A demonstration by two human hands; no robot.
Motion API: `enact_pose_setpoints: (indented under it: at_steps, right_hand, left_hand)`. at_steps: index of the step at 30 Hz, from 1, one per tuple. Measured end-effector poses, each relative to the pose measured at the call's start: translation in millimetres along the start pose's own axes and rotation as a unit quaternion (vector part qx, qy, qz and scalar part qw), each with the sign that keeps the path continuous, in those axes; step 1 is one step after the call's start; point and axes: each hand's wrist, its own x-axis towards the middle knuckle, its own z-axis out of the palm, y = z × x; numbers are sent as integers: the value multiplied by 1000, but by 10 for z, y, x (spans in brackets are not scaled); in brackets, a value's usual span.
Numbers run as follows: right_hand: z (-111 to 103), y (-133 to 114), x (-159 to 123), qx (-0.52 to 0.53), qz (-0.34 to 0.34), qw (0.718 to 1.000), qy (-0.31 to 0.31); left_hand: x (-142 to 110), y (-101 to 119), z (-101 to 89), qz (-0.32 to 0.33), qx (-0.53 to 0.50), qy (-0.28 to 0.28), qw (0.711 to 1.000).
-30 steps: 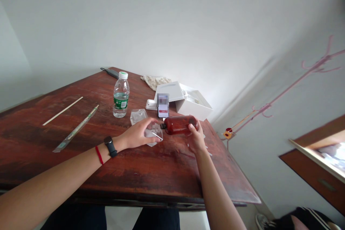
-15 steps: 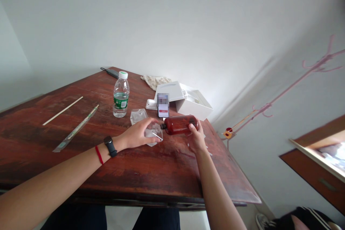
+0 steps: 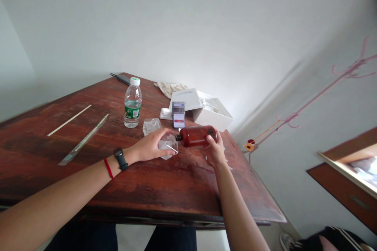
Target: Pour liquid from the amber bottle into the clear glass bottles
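My left hand (image 3: 150, 146) rests over a clear plastic pouch (image 3: 168, 146), fingers gripping its near side, with a thin white stick showing inside it. A second clear plastic piece (image 3: 152, 126) lies just beyond that hand on the table. My right hand (image 3: 215, 150) holds an amber glass bottle (image 3: 196, 136) on its side, above the tabletop. The bottle's dark neck points left, almost touching the pouch. A black watch band (image 3: 120, 159) and red cord (image 3: 108, 168) circle my left wrist.
The dark reddish wooden table (image 3: 88, 180) holds a water bottle (image 3: 132, 104), a smartphone (image 3: 178, 114), a white box (image 3: 212, 113) with its lid (image 3: 185, 100), a cloth (image 3: 170, 89), a wooden stick (image 3: 69, 120) and a sleeved chopstick (image 3: 84, 140). Its right corner lies near the wall.
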Motion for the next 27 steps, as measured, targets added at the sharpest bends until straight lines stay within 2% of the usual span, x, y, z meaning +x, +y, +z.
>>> enact_pose_setpoints:
  at_steps: [18,27]
  right_hand:
    - [-23,11,-10,-30,-6,999,9]
    - [4,-21,-8,-12,0,1000,-3]
  left_hand:
    - [2,36,-14,4,0,-4,1000]
    - [-1,11,-5,2,-9,-6,1000]
